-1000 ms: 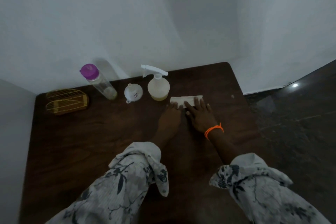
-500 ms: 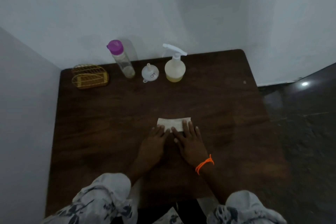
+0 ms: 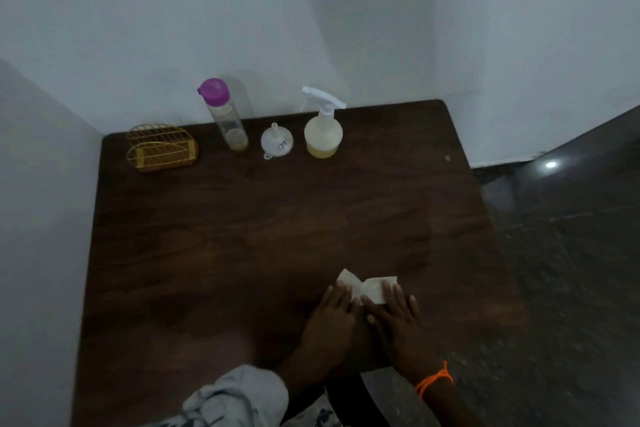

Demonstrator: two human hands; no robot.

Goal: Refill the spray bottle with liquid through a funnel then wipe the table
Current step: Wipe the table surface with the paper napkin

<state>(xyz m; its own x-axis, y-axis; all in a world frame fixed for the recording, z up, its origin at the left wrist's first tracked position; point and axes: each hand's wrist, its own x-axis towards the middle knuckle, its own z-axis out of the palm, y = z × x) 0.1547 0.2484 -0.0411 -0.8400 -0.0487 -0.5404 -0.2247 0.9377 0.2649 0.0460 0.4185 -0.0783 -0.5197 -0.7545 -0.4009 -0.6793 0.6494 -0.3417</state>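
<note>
Both hands lie flat on a folded white tissue [image 3: 367,288] on the dark wooden table [image 3: 242,236], on the side of the table opposite the spray bottle [image 3: 323,130]. The left hand [image 3: 333,317] has its fingers straight, the tips pressing the tissue's left part; the right hand [image 3: 398,317] is likewise spread, fingers pressing the right part. Neither hand curls around anything.

The spray bottle stands upright at the table's back edge, against the wall, trigger head on and pale yellow liquid in its lower part. Just left of the spray bottle a white funnel [image 3: 276,143] rests mouth down, spout up. Left of that stands a tall clear bottle [image 3: 225,116] with a purple cap, and further left of the spray bottle sits a gold wire holder [image 3: 160,148].

Judging from this, the refill looks done and the wiping is in hand.

Risks from here: the tissue is thin and already creased in the middle, so uneven pressure from the two hands could bunch or tear it. A long stroke toward the spray bottle could knock it, the funnel or the tall bottle over. Whether the table holds any spill is too dark to tell, so patches may be missed.
</note>
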